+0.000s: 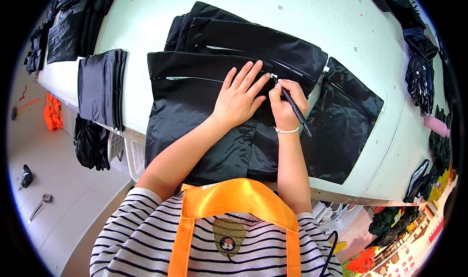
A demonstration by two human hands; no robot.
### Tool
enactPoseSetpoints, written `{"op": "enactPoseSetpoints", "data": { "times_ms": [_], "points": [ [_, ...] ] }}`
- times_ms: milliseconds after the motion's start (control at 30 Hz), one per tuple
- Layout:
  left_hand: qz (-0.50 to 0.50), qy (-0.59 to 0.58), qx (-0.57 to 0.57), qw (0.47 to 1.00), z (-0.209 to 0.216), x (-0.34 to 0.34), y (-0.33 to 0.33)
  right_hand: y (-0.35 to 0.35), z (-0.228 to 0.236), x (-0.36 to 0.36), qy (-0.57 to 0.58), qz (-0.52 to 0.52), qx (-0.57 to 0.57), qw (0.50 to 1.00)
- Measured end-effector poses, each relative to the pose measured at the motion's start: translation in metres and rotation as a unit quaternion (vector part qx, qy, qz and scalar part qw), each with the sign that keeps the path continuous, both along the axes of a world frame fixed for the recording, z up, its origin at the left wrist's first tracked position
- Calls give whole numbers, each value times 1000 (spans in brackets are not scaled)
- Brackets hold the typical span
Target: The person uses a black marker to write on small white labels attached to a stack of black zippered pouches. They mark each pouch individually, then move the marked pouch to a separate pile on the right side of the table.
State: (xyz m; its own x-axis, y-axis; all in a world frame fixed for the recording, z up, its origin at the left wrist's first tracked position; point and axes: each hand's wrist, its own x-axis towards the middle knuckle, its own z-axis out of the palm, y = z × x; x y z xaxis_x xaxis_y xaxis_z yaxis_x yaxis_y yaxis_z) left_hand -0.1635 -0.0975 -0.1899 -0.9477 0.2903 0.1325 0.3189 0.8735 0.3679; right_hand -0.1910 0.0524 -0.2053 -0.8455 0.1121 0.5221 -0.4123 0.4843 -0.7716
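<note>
A black, slightly shiny fabric piece with a long zip slit near its far edge lies flat in front of me. My left hand rests palm down on it, fingers spread, with one fingertip beside a small white tag. In my right hand is a black pen, gripped between thumb and fingers. Its upper end slants back toward me, and its tip meets or nearly meets the tag. Several similar black pieces lie stacked just beyond, and another piece lies to the right.
On the left of the pale table stands a folded black pile, with more black stacks behind. Dark bundles and a pink bottle line the right edge. An orange cloth hangs beyond the left edge.
</note>
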Motion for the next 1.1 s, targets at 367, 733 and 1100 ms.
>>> {"op": "enactPoseSetpoints", "data": {
  "times_ms": [367,733,1100],
  "points": [
    [-2,-3,84,996,-1,0,-6,5,19,35,-88,-10,-107,990],
    [-24,127,340,931,-2,-18,-7,-27,33,88,-247,37,36,968],
    [-86,35,99,991,10,-46,69,300,49,82,-231,-204,94,947]
  ]
}}
